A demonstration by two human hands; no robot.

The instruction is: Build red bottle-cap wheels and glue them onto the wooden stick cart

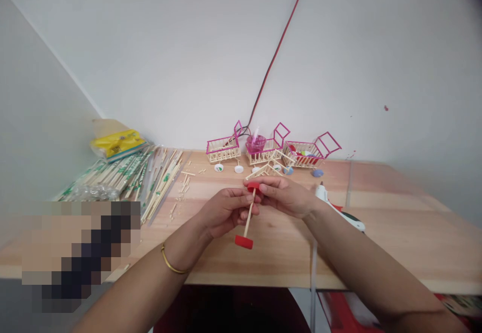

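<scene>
Over the middle of the table, my two hands hold a small axle made of a wooden stick [249, 218] with a red bottle cap [244, 242] at its lower end and a second red cap [253, 187] at its upper end. My left hand [228, 210] pinches the stick just below the upper cap. Fingers of my right hand [285, 195] close on that upper cap from the right. Just behind my hands lies a stick frame [263, 170], partly hidden. Three miniature stick carts, the left [223, 151], the middle [263, 151] and the right [305, 154], stand against the wall.
Wrapped chopsticks [116, 172], loose sticks [161, 187] and a yellow packet [117, 143] lie on the left. Small cut pieces [184, 185] are scattered beside them. A white glue gun [339, 210] rests behind my right forearm. A cable [278, 46] runs down the wall.
</scene>
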